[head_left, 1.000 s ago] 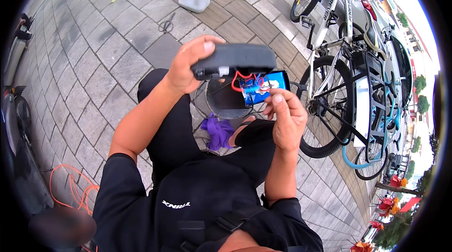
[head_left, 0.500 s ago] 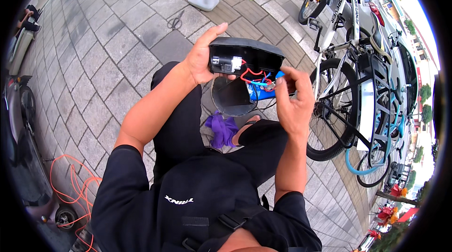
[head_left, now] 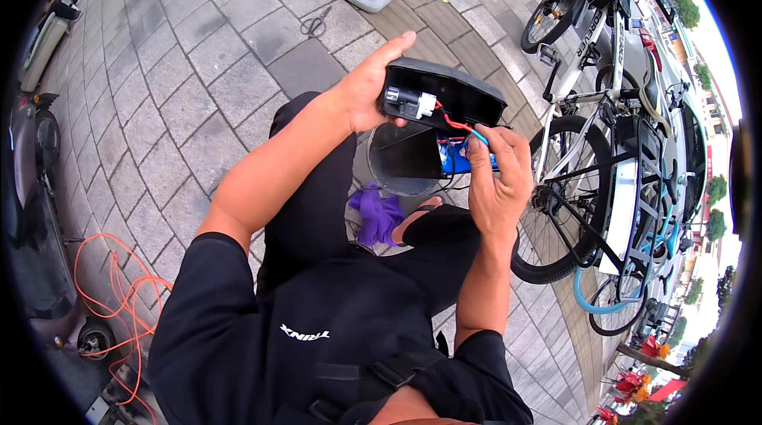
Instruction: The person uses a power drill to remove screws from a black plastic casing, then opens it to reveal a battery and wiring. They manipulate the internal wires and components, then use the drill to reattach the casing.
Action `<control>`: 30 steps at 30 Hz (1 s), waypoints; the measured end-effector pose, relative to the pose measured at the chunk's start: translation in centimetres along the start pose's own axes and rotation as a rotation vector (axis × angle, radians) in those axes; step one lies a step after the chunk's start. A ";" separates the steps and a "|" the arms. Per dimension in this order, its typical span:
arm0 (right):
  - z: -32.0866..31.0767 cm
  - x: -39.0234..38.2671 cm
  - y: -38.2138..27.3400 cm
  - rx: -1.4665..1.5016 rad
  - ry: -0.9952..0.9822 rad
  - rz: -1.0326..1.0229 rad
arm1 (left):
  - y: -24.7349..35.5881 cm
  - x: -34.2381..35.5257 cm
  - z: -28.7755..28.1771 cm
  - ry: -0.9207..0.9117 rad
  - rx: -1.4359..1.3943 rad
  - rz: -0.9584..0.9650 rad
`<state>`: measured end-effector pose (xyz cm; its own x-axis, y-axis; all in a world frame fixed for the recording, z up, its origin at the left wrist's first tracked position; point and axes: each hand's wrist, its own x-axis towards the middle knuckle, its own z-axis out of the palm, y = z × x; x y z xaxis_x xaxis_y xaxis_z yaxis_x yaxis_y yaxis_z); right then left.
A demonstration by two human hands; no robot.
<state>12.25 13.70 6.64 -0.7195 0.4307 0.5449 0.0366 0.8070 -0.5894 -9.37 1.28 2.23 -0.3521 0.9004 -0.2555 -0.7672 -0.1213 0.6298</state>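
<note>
L hand (head_left: 367,96) clamped on L end of blk plastic casing (head_left: 446,69), held out front, long axis L–R | R hand (head_left: 500,175) pinching red/blue wiring (head_left: 453,122) at casing's R end | blue batt. pack (head_left: 456,160) bodyward, R hand nearer!

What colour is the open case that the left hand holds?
The open case in the left hand is black; the head view shows it best.
</note>
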 end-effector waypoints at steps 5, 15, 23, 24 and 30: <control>-0.2 -1.1 0.0 -0.051 0.023 -0.100 | -0.1 0.0 0.1 0.017 -0.028 -0.006; 0.3 -1.0 -1.6 -0.187 -0.022 -0.215 | -0.3 0.2 -0.4 -0.015 -0.071 -0.021; 0.9 -0.1 -1.8 -0.166 0.090 -0.091 | 0.1 -0.5 0.2 -0.015 -0.066 -0.045; 0.9 0.0 -2.0 -0.173 0.092 -0.084 | 0.1 -0.6 0.2 -0.029 -0.064 -0.035; 1.3 1.1 -3.0 -0.280 0.070 -0.218 | -0.3 -0.2 -0.3 -0.044 -0.058 -0.018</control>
<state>10.42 11.25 8.25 -0.6826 0.2551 0.6848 0.0833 0.9582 -0.2738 -9.26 1.00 1.89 -0.3153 0.9199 -0.2333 -0.8035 -0.1280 0.5814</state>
